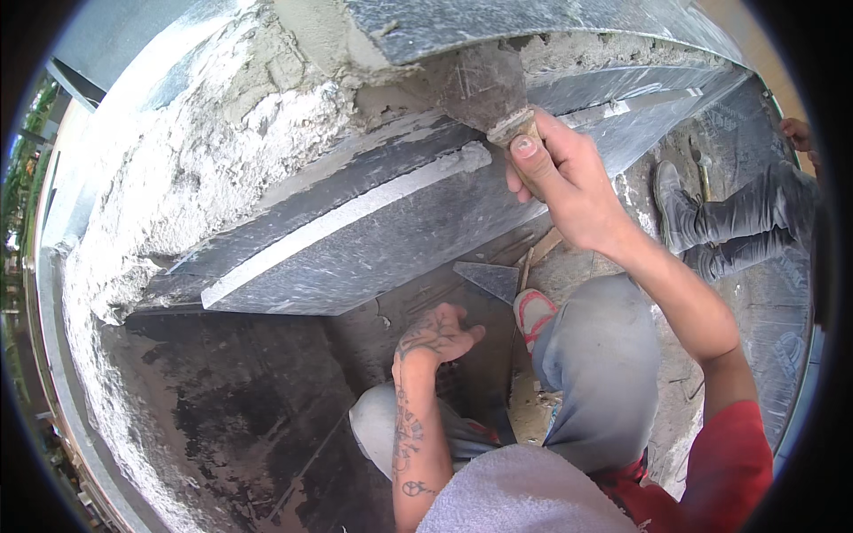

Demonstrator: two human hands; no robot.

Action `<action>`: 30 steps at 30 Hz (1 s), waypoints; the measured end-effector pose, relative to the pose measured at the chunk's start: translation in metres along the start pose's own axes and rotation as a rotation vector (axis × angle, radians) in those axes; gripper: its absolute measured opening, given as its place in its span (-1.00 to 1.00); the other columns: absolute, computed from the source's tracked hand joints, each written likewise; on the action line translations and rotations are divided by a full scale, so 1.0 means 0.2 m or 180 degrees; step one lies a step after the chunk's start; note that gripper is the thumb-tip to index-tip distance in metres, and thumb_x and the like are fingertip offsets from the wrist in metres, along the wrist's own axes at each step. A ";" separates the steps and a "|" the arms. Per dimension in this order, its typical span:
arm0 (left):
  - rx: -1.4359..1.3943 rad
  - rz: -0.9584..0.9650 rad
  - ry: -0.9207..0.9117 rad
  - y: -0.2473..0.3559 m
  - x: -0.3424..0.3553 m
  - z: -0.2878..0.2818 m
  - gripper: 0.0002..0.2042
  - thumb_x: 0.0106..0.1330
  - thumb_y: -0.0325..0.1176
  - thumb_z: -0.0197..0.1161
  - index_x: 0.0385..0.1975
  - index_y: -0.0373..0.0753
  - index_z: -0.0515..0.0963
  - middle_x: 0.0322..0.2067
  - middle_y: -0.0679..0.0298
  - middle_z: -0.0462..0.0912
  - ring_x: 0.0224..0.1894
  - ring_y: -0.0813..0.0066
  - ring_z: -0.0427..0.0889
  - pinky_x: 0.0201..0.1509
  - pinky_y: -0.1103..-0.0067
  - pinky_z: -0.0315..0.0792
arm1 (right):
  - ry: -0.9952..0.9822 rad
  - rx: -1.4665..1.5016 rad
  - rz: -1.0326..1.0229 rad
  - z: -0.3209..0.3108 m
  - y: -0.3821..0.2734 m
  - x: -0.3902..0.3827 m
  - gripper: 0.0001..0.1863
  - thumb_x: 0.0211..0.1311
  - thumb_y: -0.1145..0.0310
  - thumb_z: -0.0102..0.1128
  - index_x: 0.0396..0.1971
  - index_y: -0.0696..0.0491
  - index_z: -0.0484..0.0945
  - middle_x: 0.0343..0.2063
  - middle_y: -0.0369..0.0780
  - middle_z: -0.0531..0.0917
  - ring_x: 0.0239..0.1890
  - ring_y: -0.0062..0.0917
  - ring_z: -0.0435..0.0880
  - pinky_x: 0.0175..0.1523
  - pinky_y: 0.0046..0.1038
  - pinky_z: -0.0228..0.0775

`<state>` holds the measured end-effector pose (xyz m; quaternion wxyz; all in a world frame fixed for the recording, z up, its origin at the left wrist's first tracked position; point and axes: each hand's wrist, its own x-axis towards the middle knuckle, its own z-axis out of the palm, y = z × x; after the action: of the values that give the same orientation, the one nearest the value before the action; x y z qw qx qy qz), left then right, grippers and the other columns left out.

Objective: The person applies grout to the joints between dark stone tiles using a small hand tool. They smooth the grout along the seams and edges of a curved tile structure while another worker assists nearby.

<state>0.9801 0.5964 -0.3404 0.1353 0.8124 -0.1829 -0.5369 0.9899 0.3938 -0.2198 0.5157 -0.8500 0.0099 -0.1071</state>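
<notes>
My right hand (564, 173) grips the worn handle of a putty knife (484, 89), thumb along the handle. The knife's wide, mortar-smeared blade lies against the wet grey mortar (391, 96) under the edge of a dark stone slab (533, 18). Below it stands an upright dark stone panel (382, 235) with a pale strip (346, 220) along its upper part. My left hand (442, 333) hangs low over my knee, well apart from the panel, its fingers loosely bent and thumb out. No object shows in it.
Rough white plaster (222, 133) covers the curved wall at left. A triangular stone offcut (489, 280) lies on the floor near my shoe (535, 318). At right another person's legs (737, 222) reach in beside a hammer-like tool (704, 173). Dark sheeting (240, 409) covers the lower left.
</notes>
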 end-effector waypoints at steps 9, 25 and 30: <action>-0.0348 0.0678 0.0588 -0.20 0.15 0.08 -0.69 0.17 -0.18 0.29 -0.18 -0.24 0.68 -0.20 0.04 0.72 -0.08 0.14 0.67 0.06 0.32 0.48 | 0.0193 -0.1420 -0.1172 -0.13 -0.01 -0.14 -0.69 0.34 0.16 0.18 -0.21 0.14 0.54 -0.56 -0.14 0.57 -0.50 -0.32 0.58 -0.34 -0.43 0.42; -0.0256 0.0212 0.0049 -0.24 0.11 -0.04 -0.32 0.18 0.11 0.27 0.26 -0.13 0.42 0.29 0.20 0.40 0.37 0.26 0.32 0.43 0.38 0.20 | 0.0241 -0.4488 -0.1942 -0.30 -0.88 -0.07 -0.71 -0.12 0.35 0.46 -0.29 0.02 0.71 -0.55 -0.27 0.61 -0.52 -0.39 0.60 -0.42 -0.40 0.40; -0.0333 -0.0120 0.0692 -0.23 0.05 -0.04 -0.32 0.18 0.09 0.28 0.26 -0.13 0.42 0.28 0.17 0.42 0.36 0.26 0.35 0.41 0.39 0.22 | 0.0160 -0.4753 -0.1861 -0.25 -1.08 -0.01 -0.78 -0.09 0.33 0.45 -0.36 -0.01 0.72 -0.57 -0.26 0.65 -0.52 -0.36 0.62 -0.41 -0.37 0.41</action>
<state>0.9985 0.6335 -0.3657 0.1865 0.8609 -0.1236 -0.4569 0.9583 0.4511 -0.0073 -0.2385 -0.9361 -0.1324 -0.2220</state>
